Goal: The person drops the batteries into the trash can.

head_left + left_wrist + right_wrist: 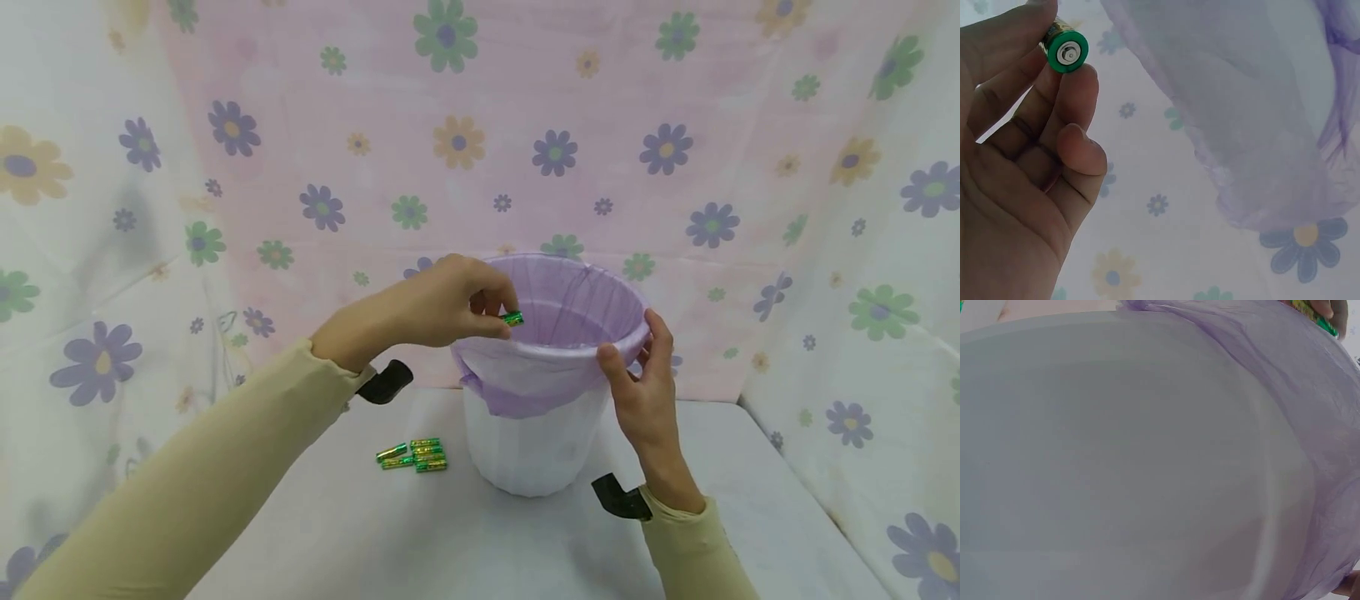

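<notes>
A green and gold battery (513,318) is pinched between the thumb and fingers of my left hand (450,304), over the near left rim of a white bin (534,450). Its metal terminal end faces the camera in the left wrist view, where the battery (1067,51) sits at the fingertips. A purple plastic bag (585,300) lines the bin and folds down over its rim. My right hand (648,400) grips the rim on the right, thumb on the near side and fingers round the outer edge. In the right wrist view the bin's wall (1135,456) fills most of the picture.
Several green and gold batteries (420,455) lie together on the white tabletop (352,533), left of the bin's base. Flower-patterned cloth (480,167) hangs behind and on both sides. A black wrist mount (385,382) sticks out from the left sleeve.
</notes>
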